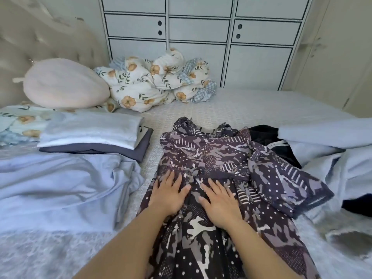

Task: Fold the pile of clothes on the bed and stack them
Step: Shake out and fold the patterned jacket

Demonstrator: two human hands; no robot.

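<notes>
Patterned dress (211,158), dark purple-grey with white dots and stripes, lies spread flat on the bed (251,105), neckline away from the viewer, skirt running toward the bottom edge. Left hand (168,195) rests palm-down on the dress just below the waist tie, fingers straight and spread, gripping nothing. Right hand (219,200) lies flat just beside it on the skirt, fingers likewise extended, nothing held. One sleeve of the dress fans out to the right. Folded stack (96,137) sits left of the dress: pale blue piece on top of a dark slate-grey one, edges roughly squared. Loose pale blue garment (60,186) is crumpled near the stack, at lower left. More unfolded clothes at right: a black item (267,135) touching the dress's shoulder, pale blue fabric (332,150) heaped beyond it. Floral duvet (157,81) bundled at the head of the bed beside a pink pillow (64,83). White cabinet doors (201,33) behind.
</notes>
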